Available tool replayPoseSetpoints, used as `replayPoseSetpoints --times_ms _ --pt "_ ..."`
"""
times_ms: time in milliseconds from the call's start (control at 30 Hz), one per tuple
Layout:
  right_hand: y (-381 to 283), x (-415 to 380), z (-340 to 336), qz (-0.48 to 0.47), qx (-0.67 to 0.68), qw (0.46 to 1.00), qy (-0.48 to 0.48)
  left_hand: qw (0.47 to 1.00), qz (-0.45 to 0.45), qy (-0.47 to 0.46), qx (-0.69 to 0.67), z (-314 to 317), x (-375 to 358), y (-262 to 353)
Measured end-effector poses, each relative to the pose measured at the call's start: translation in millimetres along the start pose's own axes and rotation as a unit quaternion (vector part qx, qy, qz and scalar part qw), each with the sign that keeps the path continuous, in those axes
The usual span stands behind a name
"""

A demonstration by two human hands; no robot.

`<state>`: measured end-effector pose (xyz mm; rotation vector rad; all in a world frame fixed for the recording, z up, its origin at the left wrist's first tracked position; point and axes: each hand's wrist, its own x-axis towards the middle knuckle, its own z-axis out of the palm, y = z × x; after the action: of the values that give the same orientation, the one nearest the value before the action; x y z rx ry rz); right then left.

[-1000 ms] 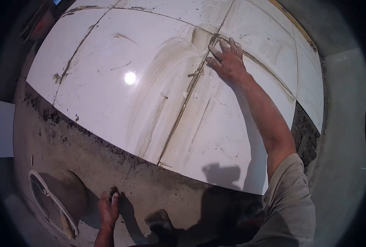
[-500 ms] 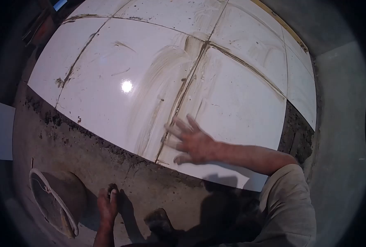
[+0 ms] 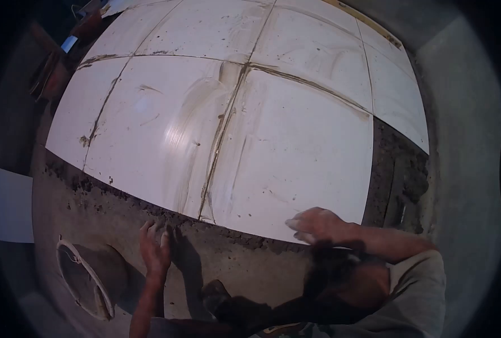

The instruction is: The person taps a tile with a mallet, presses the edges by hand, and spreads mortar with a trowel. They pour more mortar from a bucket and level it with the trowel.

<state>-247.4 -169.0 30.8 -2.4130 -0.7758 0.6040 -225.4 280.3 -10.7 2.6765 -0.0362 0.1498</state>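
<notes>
White floor tiles [image 3: 301, 141] lie side by side, with brown grout smeared along the joints between them. My right hand [image 3: 322, 225] is over the front edge of the nearest right tile, its fingers loosely bent and pointing left, nothing visible in them. Off the tiles, my left hand [image 3: 156, 250] hovers above the rough floor, thumb and fingers apart, also with nothing visible in it. A bucket [image 3: 114, 267] with a pale rim stands tilted to the left of that hand.
Dark mortar [image 3: 394, 174] shows in a gap on the right, beside a grey wall [image 3: 464, 141]. A separate white tile [image 3: 11, 205] is at the far left. My shoe [image 3: 215, 296] rests on the concrete floor.
My right hand has left the grout joint and moved right, toward the tile's front edge. My left hand has risen slightly and opened; the dark thing at its fingertips no longer shows. The view has shifted.
</notes>
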Motion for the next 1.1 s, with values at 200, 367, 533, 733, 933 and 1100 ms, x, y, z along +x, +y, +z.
replayPoseSetpoints --times_ms 200,367,533,733,933,1100 --pt "18.5 -115.4 33.6 0.173 -0.024 0.964 0.202 0.974 0.138 -0.182 0.0 6.6 72.3 68.5" --pt "25.8 -132.5 37.1 0.318 0.087 0.904 0.271 0.948 0.203 -0.243 0.039 56.0 132.1 126.0" --pt "40.6 -121.9 23.9 0.269 0.099 0.921 0.263 0.941 0.204 -0.239 0.125 82.7 113.4 187.8" --pt "52.3 -116.3 22.5 0.283 0.205 0.898 0.267 0.943 0.175 -0.241 0.147 70.2 97.2 191.1" --pt "62.5 -108.8 28.8 0.277 0.13 0.931 0.2 0.967 0.103 -0.212 0.091 65.9 95.3 167.8" --pt "55.3 -95.4 23.9 0.191 0.182 0.881 0.393 0.97 0.109 -0.215 0.037 67.4 96.5 179.6"
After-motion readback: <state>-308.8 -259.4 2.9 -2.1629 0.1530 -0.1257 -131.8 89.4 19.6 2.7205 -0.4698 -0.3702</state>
